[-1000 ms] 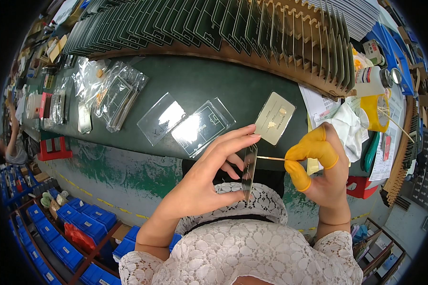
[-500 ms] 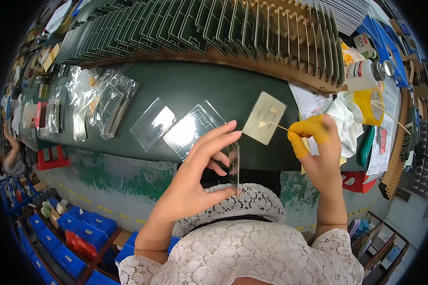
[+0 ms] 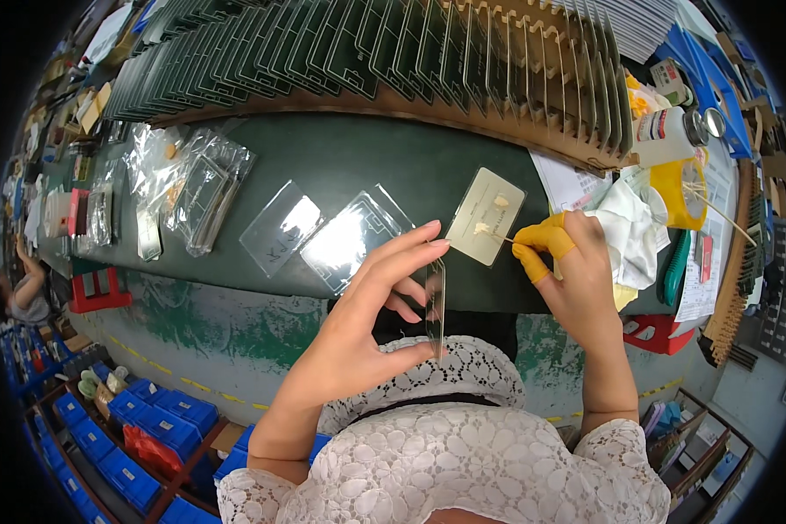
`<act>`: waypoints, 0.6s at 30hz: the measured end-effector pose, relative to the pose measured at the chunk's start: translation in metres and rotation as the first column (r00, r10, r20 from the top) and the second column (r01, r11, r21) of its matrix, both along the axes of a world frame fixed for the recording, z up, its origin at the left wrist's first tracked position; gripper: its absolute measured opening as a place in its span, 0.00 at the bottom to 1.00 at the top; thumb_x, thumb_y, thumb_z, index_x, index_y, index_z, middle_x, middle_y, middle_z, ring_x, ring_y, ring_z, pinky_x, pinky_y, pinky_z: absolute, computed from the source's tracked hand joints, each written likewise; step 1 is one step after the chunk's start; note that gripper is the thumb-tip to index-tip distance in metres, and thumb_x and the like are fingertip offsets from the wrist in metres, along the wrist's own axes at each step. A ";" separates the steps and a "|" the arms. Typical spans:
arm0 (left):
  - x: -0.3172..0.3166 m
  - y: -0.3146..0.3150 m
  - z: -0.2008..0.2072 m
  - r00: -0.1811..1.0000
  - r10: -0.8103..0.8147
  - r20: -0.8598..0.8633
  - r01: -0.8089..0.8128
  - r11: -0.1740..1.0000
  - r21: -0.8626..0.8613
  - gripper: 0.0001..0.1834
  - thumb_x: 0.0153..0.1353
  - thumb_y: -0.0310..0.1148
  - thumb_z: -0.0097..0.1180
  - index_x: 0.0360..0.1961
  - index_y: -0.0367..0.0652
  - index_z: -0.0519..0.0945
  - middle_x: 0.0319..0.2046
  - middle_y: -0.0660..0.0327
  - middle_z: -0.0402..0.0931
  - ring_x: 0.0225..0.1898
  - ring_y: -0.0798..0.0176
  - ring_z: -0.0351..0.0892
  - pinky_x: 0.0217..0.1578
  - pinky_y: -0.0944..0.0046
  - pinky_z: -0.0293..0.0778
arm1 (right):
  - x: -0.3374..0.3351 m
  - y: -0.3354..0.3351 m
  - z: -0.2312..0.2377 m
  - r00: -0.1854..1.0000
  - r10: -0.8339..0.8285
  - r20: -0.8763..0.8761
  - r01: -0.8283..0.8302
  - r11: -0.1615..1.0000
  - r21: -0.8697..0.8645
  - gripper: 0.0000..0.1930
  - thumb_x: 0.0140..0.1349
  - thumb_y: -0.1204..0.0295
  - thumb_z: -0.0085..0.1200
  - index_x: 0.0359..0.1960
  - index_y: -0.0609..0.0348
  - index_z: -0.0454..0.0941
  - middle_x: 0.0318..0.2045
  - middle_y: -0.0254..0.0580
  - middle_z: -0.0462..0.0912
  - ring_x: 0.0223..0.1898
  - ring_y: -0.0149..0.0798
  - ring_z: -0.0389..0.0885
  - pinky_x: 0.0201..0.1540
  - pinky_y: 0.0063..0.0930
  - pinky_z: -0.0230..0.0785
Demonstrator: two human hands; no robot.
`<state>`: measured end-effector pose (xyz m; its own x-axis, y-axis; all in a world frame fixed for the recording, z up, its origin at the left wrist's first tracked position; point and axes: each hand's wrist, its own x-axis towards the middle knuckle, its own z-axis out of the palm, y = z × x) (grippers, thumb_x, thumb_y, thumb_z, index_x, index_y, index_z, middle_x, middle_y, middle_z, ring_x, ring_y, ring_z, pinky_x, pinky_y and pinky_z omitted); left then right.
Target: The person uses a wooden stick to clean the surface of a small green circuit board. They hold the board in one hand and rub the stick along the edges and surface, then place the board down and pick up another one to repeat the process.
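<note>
My left hand (image 3: 371, 310) grips a thin panel (image 3: 435, 306) by its edges, thumb below and fingers above, so that it stands nearly edge-on. In my right hand (image 3: 576, 271), yellow finger covers on thumb and forefinger pinch a thin wooden stick (image 3: 504, 237). The stick's tip touches, or hovers just over, a pale card-like plate (image 3: 485, 214) with small cream-coloured dabs on it. Left of that plate, on the dark green table (image 3: 323, 148), lie a shiny clear sheet (image 3: 281, 229) and a glossy panel with white line markings (image 3: 358, 240).
A long cardboard rack (image 3: 463, 122) of upright dark panels spans the table's back. Plastic bags (image 3: 205, 192) lie at left. On the right are a bottle (image 3: 664, 135), a yellow cup (image 3: 677, 194) holding sticks, a white cloth (image 3: 629, 231) and a green-handled tool (image 3: 675, 266).
My right hand has moved slightly left and down, bringing the stick lower on the pale plate. My left hand and its panel have shifted a little to the right.
</note>
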<state>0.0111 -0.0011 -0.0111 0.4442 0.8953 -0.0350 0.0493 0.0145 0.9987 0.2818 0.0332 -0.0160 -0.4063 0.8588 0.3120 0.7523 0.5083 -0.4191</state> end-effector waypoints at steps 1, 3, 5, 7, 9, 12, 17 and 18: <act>-0.001 0.001 -0.002 1.000 -0.018 -0.013 0.018 1.000 0.021 0.52 0.42 0.16 0.75 0.70 0.47 0.65 0.74 0.51 0.56 0.46 0.64 0.79 0.44 0.66 0.78 | -0.001 0.000 0.002 1.000 0.002 -0.011 -0.002 1.000 -0.006 0.13 0.49 0.77 0.69 0.36 0.60 0.81 0.31 0.42 0.75 0.33 0.47 0.71 0.37 0.38 0.61; -0.002 0.001 -0.001 0.999 -0.036 -0.026 0.037 0.999 0.039 0.52 0.42 0.17 0.77 0.70 0.45 0.63 0.75 0.48 0.54 0.47 0.63 0.81 0.43 0.66 0.78 | -0.002 -0.001 0.006 0.993 -0.011 -0.121 0.004 0.998 -0.057 0.12 0.49 0.78 0.69 0.36 0.59 0.81 0.31 0.41 0.76 0.33 0.45 0.72 0.37 0.36 0.63; -0.002 0.001 0.000 0.999 -0.040 -0.021 0.041 0.999 0.034 0.52 0.42 0.16 0.76 0.70 0.46 0.63 0.75 0.48 0.54 0.47 0.64 0.81 0.43 0.66 0.78 | -0.004 -0.004 0.015 0.967 -0.028 -0.252 -0.004 0.992 -0.126 0.12 0.50 0.79 0.69 0.36 0.59 0.82 0.31 0.40 0.78 0.32 0.41 0.74 0.36 0.33 0.65; -0.002 0.001 0.000 0.999 -0.043 -0.025 0.044 0.998 0.043 0.52 0.42 0.16 0.76 0.70 0.46 0.63 0.75 0.48 0.55 0.46 0.64 0.81 0.43 0.66 0.78 | -0.010 -0.008 0.028 0.914 -0.053 -0.403 -0.035 0.977 -0.209 0.11 0.51 0.80 0.69 0.36 0.59 0.82 0.32 0.38 0.80 0.32 0.38 0.75 0.35 0.29 0.67; -0.002 0.001 -0.001 0.998 -0.049 -0.028 0.050 0.997 0.050 0.52 0.42 0.16 0.76 0.70 0.46 0.63 0.75 0.48 0.55 0.46 0.64 0.81 0.43 0.66 0.78 | -0.015 -0.009 0.036 0.887 -0.009 -0.462 -0.104 0.970 -0.218 0.11 0.51 0.80 0.70 0.35 0.59 0.82 0.33 0.38 0.81 0.32 0.35 0.76 0.34 0.27 0.68; -0.002 0.001 -0.001 0.997 -0.066 -0.026 0.067 0.996 0.057 0.52 0.42 0.15 0.75 0.70 0.46 0.64 0.74 0.48 0.55 0.46 0.63 0.81 0.44 0.66 0.78 | -0.020 -0.013 0.048 0.879 0.013 -0.477 -0.138 0.964 -0.229 0.12 0.50 0.79 0.71 0.35 0.59 0.82 0.33 0.38 0.81 0.33 0.35 0.77 0.35 0.27 0.68; -0.002 0.001 -0.001 0.997 -0.069 -0.028 0.071 0.995 0.068 0.52 0.42 0.15 0.75 0.70 0.46 0.64 0.74 0.47 0.55 0.47 0.63 0.81 0.44 0.67 0.78 | -0.023 -0.011 0.047 0.901 0.044 -0.431 -0.139 0.972 -0.191 0.13 0.49 0.79 0.72 0.35 0.59 0.82 0.33 0.39 0.81 0.33 0.40 0.77 0.37 0.32 0.67; -0.002 0.001 -0.001 0.997 -0.069 -0.026 0.071 0.995 0.070 0.52 0.42 0.15 0.75 0.70 0.45 0.64 0.74 0.47 0.55 0.47 0.63 0.81 0.44 0.67 0.79 | -0.024 -0.010 0.047 0.904 0.048 -0.425 -0.138 0.973 -0.185 0.13 0.49 0.79 0.72 0.35 0.59 0.82 0.32 0.39 0.81 0.33 0.41 0.77 0.37 0.32 0.66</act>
